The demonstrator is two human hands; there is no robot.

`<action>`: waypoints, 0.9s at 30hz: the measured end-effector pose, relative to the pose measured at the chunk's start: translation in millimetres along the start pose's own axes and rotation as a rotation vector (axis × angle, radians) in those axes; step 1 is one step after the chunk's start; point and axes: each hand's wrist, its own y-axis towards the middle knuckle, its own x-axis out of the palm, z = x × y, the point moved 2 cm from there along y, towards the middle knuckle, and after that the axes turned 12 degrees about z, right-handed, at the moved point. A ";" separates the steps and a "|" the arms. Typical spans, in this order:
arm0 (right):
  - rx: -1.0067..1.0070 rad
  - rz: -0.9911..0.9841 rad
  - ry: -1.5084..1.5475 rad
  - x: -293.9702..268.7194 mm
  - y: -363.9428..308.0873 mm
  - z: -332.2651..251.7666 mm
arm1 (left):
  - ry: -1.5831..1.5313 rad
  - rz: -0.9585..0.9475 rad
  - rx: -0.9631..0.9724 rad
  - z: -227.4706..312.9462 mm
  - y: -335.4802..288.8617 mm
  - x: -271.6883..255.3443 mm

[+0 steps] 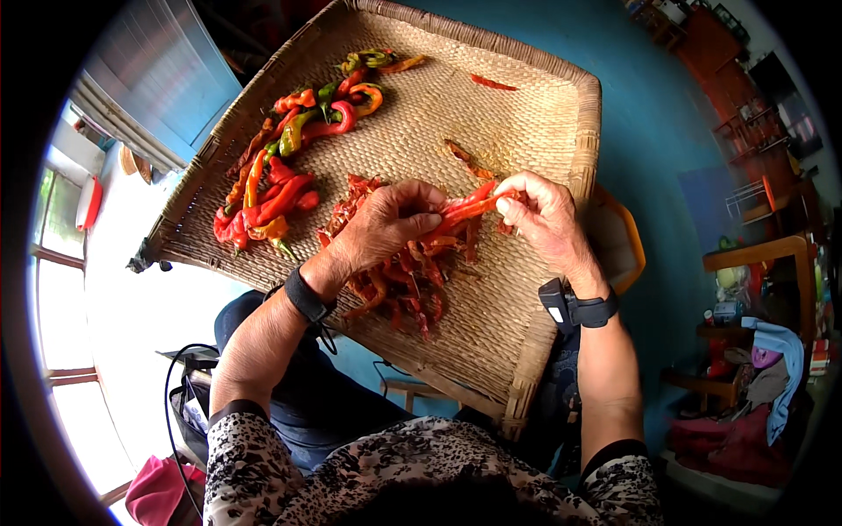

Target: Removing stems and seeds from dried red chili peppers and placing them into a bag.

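Hands: left hand & right hand close together, both pinched on one red chili, held just above tray middle, nearer its right rim.
Done: heap of split chili strips under hands, toward near edge; looks abt half through.
Left: whole chilies, red/orange/green, glossy, curved, along left edge to far corner.
Tray: woven bamboo tray, squarish, raised rim, tan, coarse weave.
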 end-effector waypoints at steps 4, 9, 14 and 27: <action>0.035 -0.067 -0.024 2.4 -7.9 -6.6 | 0.105 -0.053 -0.006 2.1 -1.3 7.1; -0.164 -0.093 0.048 -1.7 -9.6 -6.9 | 0.154 0.012 0.009 -1.3 -5.9 7.3; -0.169 0.423 -0.066 -53.3 -2.2 -19.2 | 0.153 0.041 -0.068 4.2 -10.2 -2.5; -0.347 0.529 -1.060 -80.6 -10.7 -13.6 | 0.214 0.124 0.001 -1.2 -4.3 3.8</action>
